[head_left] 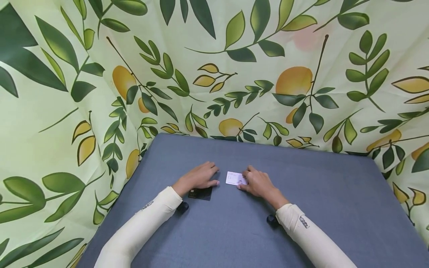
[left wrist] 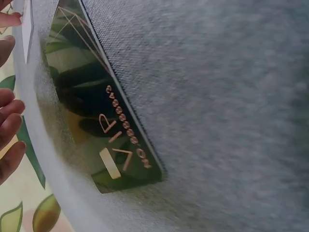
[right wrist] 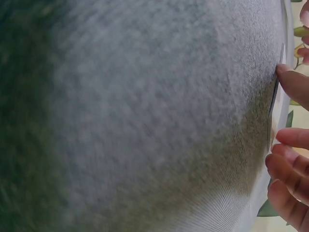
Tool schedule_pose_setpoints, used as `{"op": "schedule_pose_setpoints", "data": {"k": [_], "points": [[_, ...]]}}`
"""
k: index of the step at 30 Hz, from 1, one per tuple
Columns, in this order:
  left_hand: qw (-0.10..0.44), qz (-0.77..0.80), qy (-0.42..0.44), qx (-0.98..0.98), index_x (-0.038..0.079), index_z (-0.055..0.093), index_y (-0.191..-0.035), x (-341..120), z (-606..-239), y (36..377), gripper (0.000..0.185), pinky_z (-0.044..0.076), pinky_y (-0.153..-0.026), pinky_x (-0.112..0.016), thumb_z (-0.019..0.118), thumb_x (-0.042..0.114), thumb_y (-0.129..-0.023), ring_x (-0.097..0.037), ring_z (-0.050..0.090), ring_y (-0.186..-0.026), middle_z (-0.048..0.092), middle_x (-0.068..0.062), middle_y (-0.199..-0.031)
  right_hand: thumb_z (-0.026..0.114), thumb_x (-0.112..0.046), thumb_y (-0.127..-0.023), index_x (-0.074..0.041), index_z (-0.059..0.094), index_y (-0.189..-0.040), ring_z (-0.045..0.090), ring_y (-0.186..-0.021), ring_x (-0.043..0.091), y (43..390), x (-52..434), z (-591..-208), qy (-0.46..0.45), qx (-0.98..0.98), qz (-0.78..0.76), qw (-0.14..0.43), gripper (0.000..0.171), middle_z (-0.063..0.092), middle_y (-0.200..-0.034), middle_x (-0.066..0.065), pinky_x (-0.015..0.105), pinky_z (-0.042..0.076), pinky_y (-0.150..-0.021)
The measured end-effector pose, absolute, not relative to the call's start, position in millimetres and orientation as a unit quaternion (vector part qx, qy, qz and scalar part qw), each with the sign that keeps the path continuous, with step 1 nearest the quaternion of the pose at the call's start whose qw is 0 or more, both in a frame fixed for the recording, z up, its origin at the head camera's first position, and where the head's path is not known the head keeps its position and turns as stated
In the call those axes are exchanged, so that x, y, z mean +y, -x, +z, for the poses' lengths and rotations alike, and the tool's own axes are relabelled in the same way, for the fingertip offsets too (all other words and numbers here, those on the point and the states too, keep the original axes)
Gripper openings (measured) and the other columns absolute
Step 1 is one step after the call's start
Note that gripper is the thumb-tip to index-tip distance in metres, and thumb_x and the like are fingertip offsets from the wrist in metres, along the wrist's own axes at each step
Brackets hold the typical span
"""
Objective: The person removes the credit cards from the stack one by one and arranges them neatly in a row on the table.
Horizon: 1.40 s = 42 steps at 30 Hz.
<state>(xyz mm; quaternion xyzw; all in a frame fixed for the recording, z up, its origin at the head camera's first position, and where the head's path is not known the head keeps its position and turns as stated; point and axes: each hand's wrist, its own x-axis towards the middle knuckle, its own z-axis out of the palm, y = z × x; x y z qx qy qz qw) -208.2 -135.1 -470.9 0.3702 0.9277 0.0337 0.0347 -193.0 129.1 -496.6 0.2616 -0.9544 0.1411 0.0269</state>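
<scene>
White card: laid out over the counter, left of its middle and nearer the far edge than to the foreground; faint print is borne on its face, and its right end is partly covered. Whether it is lifted off the cloth cannot be told.
Black card: rested flat on the counter, left of the white card and apart from it, nearer the far-left corner than the far-right one. In the left wrist view it is marked "VIP" in copper-coloured letters, with a gold rectangle, a row of small characters and thin crossing lines.
Right hand: the white card is pinched at its right end, the thumb set at the near edge and the other fingers curled at the far side.
Left hand: held over the upper part of the black card, the fingers loosely bent and slightly spread, with nothing gripped; the white card is near the fingertips but not touched.
Sleeves: cream, each marked with a small dark print.
Wrists: a small black object is worn under each.
Backdrop: leaf-and-fruit patterned cloth, hung behind the far edge and along the left edge.
</scene>
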Motion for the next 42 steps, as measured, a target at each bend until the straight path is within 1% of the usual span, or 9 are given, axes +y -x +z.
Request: {"op": "schedule_pose_setpoints", "data": {"k": [5, 10, 17, 21, 24, 27, 32, 37, 42], "points": [[0.04, 0.038, -0.376, 0.925, 0.001, 0.062, -0.128, -128, -471, 214, 0.052, 0.049, -0.094, -0.038, 0.066, 0.041, -0.096, -0.025, 0.059, -0.106, 0.062, -0.012, -0.117, 0.081, -0.046, -0.082, -0.005, 0.071, -0.112, 0.059, -0.075, 0.021, 194, 132, -497, -0.248, -0.96, 0.13, 0.012, 0.052, 0.062, -0.106, 0.01, 0.046, 0.052, -0.066], [0.052, 0.025, -0.38, 0.923, 0.001, 0.062, -0.127, -118, -472, 218, 0.052, 0.049, -0.096, -0.039, 0.065, 0.043, -0.096, -0.026, 0.059, -0.108, 0.062, -0.012, -0.119, 0.08, -0.044, -0.084, -0.004, 0.07, -0.115, 0.061, -0.08, 0.022, 196, 135, -499, -0.241, -0.962, 0.126, 0.001, 0.052, 0.062, -0.11, 0.012, 0.047, 0.054, -0.069], [0.074, 0.005, -0.38, 0.922, 0.003, 0.061, -0.13, -104, -474, 222, 0.053, 0.049, -0.096, -0.037, 0.064, 0.044, -0.097, -0.022, 0.058, -0.109, 0.061, -0.011, -0.12, 0.079, -0.041, -0.085, -0.004, 0.07, -0.115, 0.06, -0.079, 0.021, 197, 136, -502, -0.233, -0.963, 0.133, -0.004, 0.049, 0.061, -0.107, 0.011, 0.046, 0.053, -0.069], [0.077, 0.005, -0.378, 0.923, 0.003, 0.061, -0.131, -97, -472, 222, 0.054, 0.049, -0.096, -0.037, 0.063, 0.046, -0.097, -0.022, 0.058, -0.11, 0.061, -0.01, -0.121, 0.079, -0.04, -0.086, -0.003, 0.07, -0.113, 0.059, -0.078, 0.02, 197, 137, -503, -0.233, -0.963, 0.137, -0.002, 0.047, 0.06, -0.106, 0.01, 0.045, 0.053, -0.068], [0.076, 0.006, -0.379, 0.922, 0.003, 0.062, -0.129, -94, -473, 224, 0.054, 0.049, -0.095, -0.037, 0.065, 0.046, -0.096, -0.022, 0.057, -0.108, 0.06, -0.01, -0.119, 0.079, -0.039, -0.086, -0.003, 0.07, -0.112, 0.061, -0.079, 0.022, 197, 137, -504, -0.236, -0.961, 0.144, 0.006, 0.046, 0.06, -0.106, 0.011, 0.047, 0.053, -0.068], [0.08, 0.001, -0.378, 0.922, 0.004, 0.061, -0.13, -90, -476, 226, 0.055, 0.049, -0.095, -0.035, 0.065, 0.047, -0.096, -0.021, 0.056, -0.107, 0.059, -0.01, -0.12, 0.079, -0.038, -0.086, -0.003, 0.07, -0.112, 0.062, -0.081, 0.024, 196, 137, -505, -0.238, -0.96, 0.15, 0.007, 0.045, 0.059, -0.107, 0.011, 0.048, 0.053, -0.069], [0.088, -0.004, -0.377, 0.922, 0.005, 0.061, -0.132, -85, -477, 228, 0.057, 0.049, -0.096, -0.035, 0.064, 0.049, -0.096, -0.021, 0.056, -0.11, 0.059, -0.01, -0.124, 0.079, -0.038, -0.086, -0.004, 0.07, -0.112, 0.061, -0.079, 0.023, 196, 136, -505, -0.236, -0.96, 0.153, 0.003, 0.044, 0.058, -0.104, 0.009, 0.048, 0.053, -0.068], [0.096, -0.006, -0.373, 0.923, 0.005, 0.06, -0.134, -80, -477, 229, 0.059, 0.048, -0.097, -0.036, 0.064, 0.049, -0.096, -0.021, 0.055, -0.111, 0.059, -0.011, -0.126, 0.078, -0.04, -0.086, -0.004, 0.07, -0.113, 0.061, -0.078, 0.023, 196, 136, -505, -0.231, -0.962, 0.147, 0.003, 0.045, 0.058, -0.105, 0.009, 0.047, 0.053, -0.068], [0.092, -0.012, -0.375, 0.922, 0.006, 0.061, -0.133, -76, -479, 231, 0.057, 0.048, -0.095, -0.035, 0.064, 0.049, -0.095, -0.02, 0.055, -0.109, 0.059, -0.01, -0.124, 0.079, -0.04, -0.085, -0.004, 0.07, -0.113, 0.062, -0.079, 0.024, 196, 137, -505, -0.23, -0.962, 0.147, 0.009, 0.046, 0.059, -0.106, 0.009, 0.047, 0.053, -0.069]]}}
